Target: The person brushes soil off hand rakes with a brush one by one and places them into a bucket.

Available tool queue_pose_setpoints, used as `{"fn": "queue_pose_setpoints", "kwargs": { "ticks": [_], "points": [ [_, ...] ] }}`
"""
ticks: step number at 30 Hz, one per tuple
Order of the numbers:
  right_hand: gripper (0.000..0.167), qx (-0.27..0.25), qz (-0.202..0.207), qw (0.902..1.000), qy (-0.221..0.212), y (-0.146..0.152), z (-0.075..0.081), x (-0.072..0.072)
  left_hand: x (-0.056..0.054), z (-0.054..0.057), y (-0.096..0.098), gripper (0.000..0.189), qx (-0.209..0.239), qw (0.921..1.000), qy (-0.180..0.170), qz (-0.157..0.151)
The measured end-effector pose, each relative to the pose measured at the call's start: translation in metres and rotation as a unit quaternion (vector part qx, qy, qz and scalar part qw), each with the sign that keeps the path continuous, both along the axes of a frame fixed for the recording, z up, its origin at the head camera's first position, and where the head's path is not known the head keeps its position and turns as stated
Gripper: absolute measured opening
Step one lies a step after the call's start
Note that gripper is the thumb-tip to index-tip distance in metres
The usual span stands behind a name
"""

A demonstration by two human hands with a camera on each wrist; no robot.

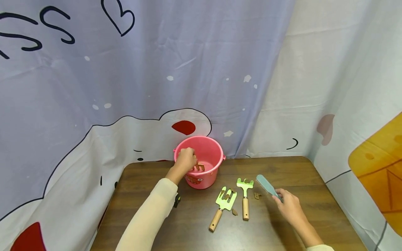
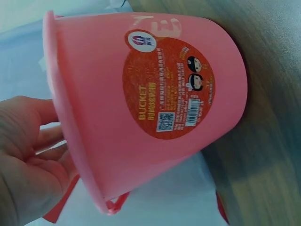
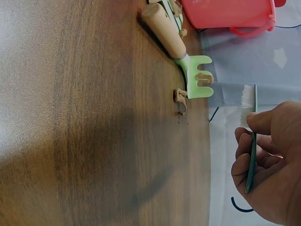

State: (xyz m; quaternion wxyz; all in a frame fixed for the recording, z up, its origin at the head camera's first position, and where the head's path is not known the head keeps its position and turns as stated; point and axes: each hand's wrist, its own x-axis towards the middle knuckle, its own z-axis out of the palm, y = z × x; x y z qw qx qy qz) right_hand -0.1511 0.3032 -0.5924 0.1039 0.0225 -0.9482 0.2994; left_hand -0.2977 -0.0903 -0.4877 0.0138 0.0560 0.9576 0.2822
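Observation:
Over the rim of a pink bucket (image 1: 205,179), my left hand (image 1: 186,161) reaches inside and holds a small brownish hand rake (image 1: 199,167), its tines low in the bucket. In the left wrist view, the bucket wall (image 2: 94,94) hides the rake and the fingertips. My right hand (image 1: 289,205) grips a blue-green brush (image 1: 266,184) above the table; its white bristles (image 3: 247,101) show in the right wrist view. Between the hands lie a green hand fork (image 1: 226,200) and a green hand rake (image 1: 245,195), both with wooden handles and brown bits on their tines.
Brown crumbs, one beside the rake (image 1: 257,196) and another by the fork (image 1: 234,212), lie on the wooden table (image 1: 185,230). A small black object (image 1: 177,200) is partly hidden by the left sleeve. A printed curtain (image 1: 220,69) hangs behind the table.

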Motion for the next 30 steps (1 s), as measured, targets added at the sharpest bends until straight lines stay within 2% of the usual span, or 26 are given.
{"fn": "queue_pose_setpoints", "kwargs": {
  "ticks": [3,7,12,19,26,30],
  "points": [
    [0.025,0.001,0.0,0.9999,0.01,0.0,0.0,0.0,0.005,0.003,0.0,0.007,-0.03,0.9995,-0.004,-0.011],
    [0.024,0.006,-0.001,0.9998,0.02,0.001,0.001,-0.001,0.011,0.007,0.001,0.016,-0.062,0.9976,-0.014,-0.027],
    [0.023,0.007,0.002,0.9996,0.027,0.001,0.002,-0.002,0.015,0.008,0.003,0.019,-0.09,0.9946,-0.027,-0.044],
    [0.023,0.011,0.0,0.9997,0.022,0.002,0.001,-0.001,0.015,0.006,0.005,0.019,-0.092,0.9927,-0.065,-0.042],
    [0.024,0.009,0.0,0.9998,0.016,0.003,0.0,0.0,0.013,0.006,0.008,0.014,-0.133,0.9848,-0.102,-0.046],
    [0.025,0.008,-0.002,0.9999,0.013,0.003,0.0,0.002,0.012,0.006,0.009,0.012,-0.125,0.9845,-0.117,-0.038]
  ]
}}
